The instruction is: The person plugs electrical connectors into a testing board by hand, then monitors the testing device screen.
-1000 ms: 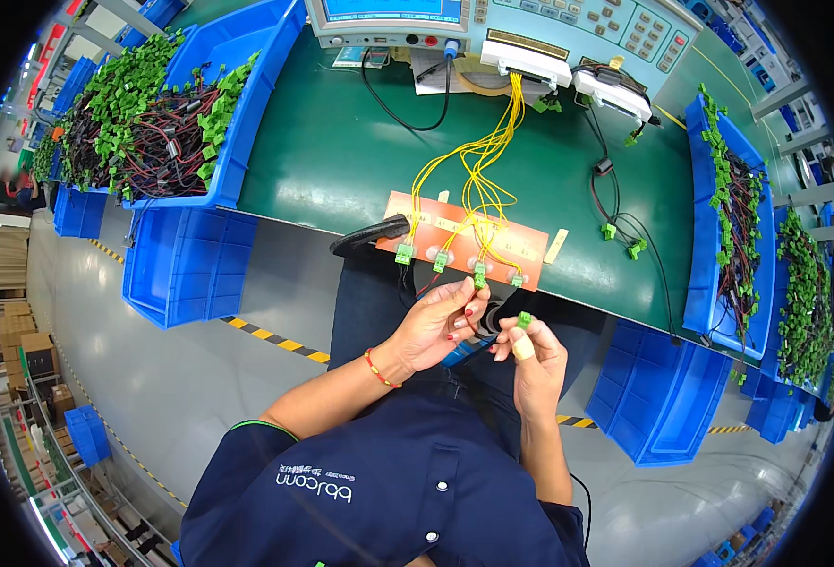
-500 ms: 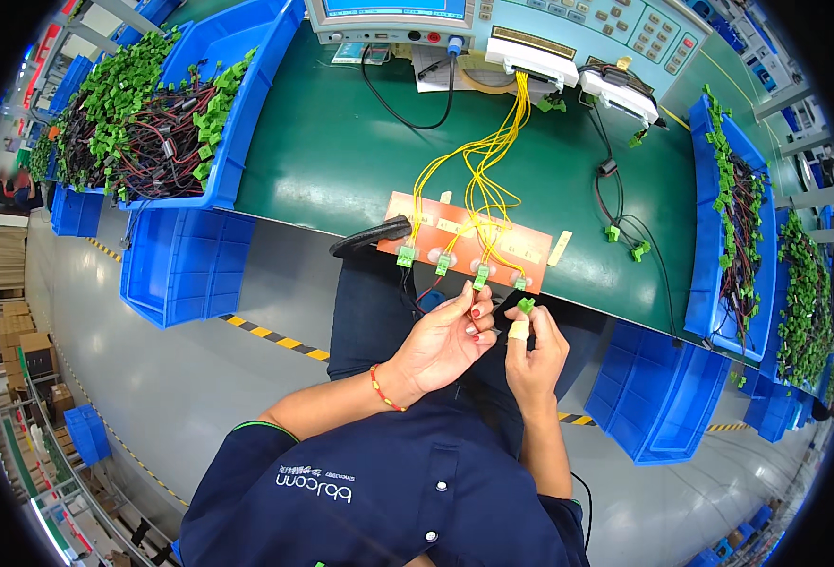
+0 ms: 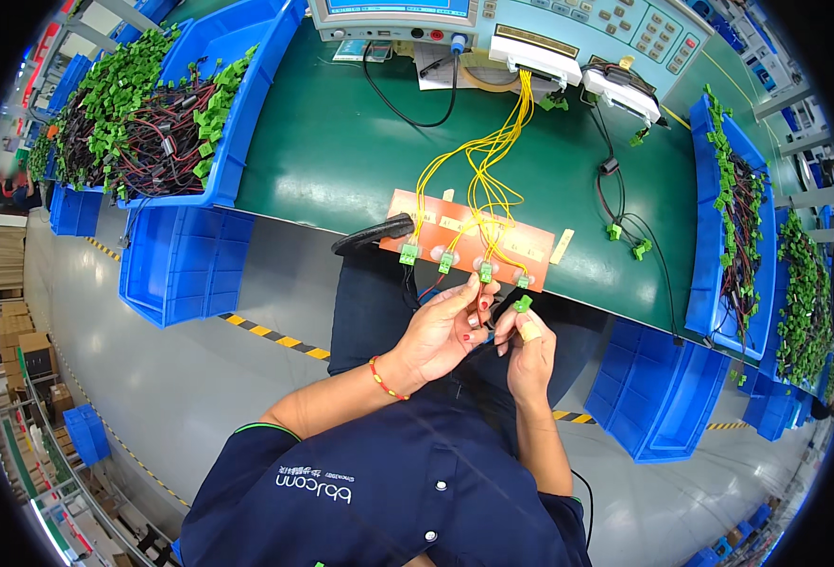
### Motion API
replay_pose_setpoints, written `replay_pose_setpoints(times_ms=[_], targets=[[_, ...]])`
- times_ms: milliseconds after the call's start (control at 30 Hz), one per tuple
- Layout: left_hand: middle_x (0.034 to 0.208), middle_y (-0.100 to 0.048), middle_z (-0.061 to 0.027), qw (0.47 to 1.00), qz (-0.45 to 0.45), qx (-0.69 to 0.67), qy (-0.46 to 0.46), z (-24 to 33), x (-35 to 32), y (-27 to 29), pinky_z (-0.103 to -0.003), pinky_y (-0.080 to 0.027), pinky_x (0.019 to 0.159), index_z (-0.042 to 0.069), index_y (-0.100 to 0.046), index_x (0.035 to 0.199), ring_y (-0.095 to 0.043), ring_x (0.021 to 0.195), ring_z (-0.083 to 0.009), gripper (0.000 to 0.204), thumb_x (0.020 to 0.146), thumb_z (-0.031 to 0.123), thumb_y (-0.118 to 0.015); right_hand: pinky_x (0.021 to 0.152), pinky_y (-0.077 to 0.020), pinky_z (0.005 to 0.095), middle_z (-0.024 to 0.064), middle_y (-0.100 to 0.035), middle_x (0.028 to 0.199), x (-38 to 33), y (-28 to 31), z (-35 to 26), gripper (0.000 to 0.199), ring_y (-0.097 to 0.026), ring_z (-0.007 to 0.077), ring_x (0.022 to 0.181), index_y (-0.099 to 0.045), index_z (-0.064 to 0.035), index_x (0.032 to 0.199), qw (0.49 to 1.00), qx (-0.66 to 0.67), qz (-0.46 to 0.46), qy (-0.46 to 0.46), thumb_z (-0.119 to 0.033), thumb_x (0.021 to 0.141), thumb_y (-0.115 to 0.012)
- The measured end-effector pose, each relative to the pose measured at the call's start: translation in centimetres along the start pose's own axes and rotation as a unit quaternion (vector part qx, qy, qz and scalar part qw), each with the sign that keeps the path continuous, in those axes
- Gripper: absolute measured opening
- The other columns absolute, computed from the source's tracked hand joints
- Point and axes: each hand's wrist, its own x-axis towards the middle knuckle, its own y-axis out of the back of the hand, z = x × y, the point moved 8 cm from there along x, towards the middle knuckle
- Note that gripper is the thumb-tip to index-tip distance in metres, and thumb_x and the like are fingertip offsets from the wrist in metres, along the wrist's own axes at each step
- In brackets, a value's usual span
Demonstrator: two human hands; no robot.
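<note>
An orange test board (image 3: 403, 203) lies at the near edge of the green bench, with several green connectors in a row and yellow wires running to them. My left hand (image 3: 441, 338) is closed, thumb and fingertips pinching at the third green connector (image 3: 486, 273) from the left; a red wire passes down between the fingers. Just right of it, my right hand (image 3: 532, 357) pinches a loose green terminal plug (image 3: 523, 303) below the board's rightmost green connector (image 3: 523, 282). A pale wrap covers one of its fingers. Fingers partly hide the wires under both hands.
A bench-top tester (image 3: 578, 28) stands at the back, with white sockets and black cables. Blue bins (image 3: 238, 142) of green-ended wire leads flank the bench left and another blue bin (image 3: 703, 180) right. A loose cable (image 3: 615, 203) lies on the right of the bench top (image 3: 332, 156).
My right hand has tilted and moved slightly left, closer to my left hand, turning the green plug. The left hand stays at the third connector. The view has shifted slightly.
</note>
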Motion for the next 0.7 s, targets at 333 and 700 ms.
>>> replay_pose_setpoints(times_ms=[333, 700], targets=[[0.086, -0.055, 0.0008, 0.938, 0.068, 0.331, -0.071, 1.3, -3.6, 1.1, -0.022, -0.043, 0.061, 0.004, -0.057, 0.118, -0.052, 0.073, -0.0048, 0.026, 0.101, 0.023, -0.053, 0.06, -0.0303, 0.0281, 0.0004, -0.04, 0.061, 0.7, -3.6, 2.2, 0.032, -0.035, 0.0124, 0.059, -0.044, -0.01, 0.067, 0.895, 0.427, -0.099, -0.086, -0.025, 0.096, -0.042], [0.081, -0.052, 0.0007, 0.856, 0.152, 0.417, -0.266, 5.6, -7.7, 5.1, -0.019, -0.044, 0.057, 0.006, -0.045, 0.118, -0.051, 0.067, -0.0045, 0.027, 0.096, 0.011, -0.06, 0.059, -0.0311, 0.0274, -0.0032, -0.037, 0.058, 1.0, -3.6, 2.0, 0.03, -0.031, 0.0109, 0.058, -0.042, -0.0136, 0.065, 0.888, 0.436, -0.105, -0.1, -0.024, 0.094, -0.042]])
